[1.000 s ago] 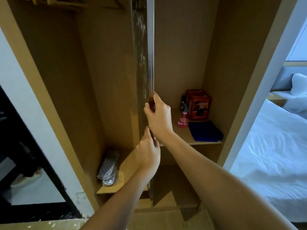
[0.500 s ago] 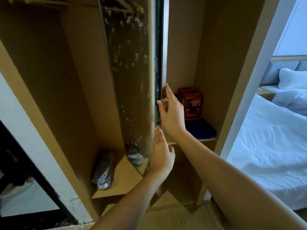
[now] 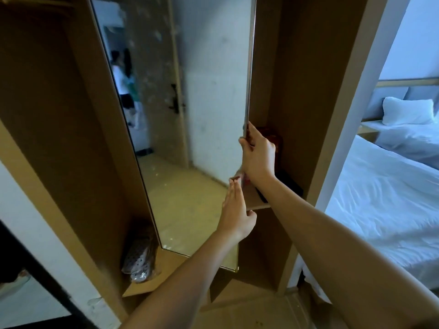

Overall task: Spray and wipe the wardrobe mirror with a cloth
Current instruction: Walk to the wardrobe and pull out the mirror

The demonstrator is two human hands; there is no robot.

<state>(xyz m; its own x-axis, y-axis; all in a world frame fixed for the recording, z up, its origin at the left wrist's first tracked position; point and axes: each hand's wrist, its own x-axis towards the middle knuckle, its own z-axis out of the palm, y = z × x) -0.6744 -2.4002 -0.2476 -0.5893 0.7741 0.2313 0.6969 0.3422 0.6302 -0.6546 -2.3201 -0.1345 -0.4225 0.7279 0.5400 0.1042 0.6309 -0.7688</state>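
The left hand [image 3: 237, 214] lies nearest, fingers straight and together, their tips against the glass at the mirror's [image 3: 202, 115] free edge; just above it the right hand [image 3: 259, 157] curls round that same edge and grips it. The mirror stands swung out of the wardrobe [image 3: 59, 115], its smeared face toward the camera, so the step in hand is positioning, with spraying and wiping not yet begun. Next comes releasing the edge and fetching spray and cloth, neither identifiable here, though dark items sit on the shelf [image 3: 257, 203] behind the right hand.
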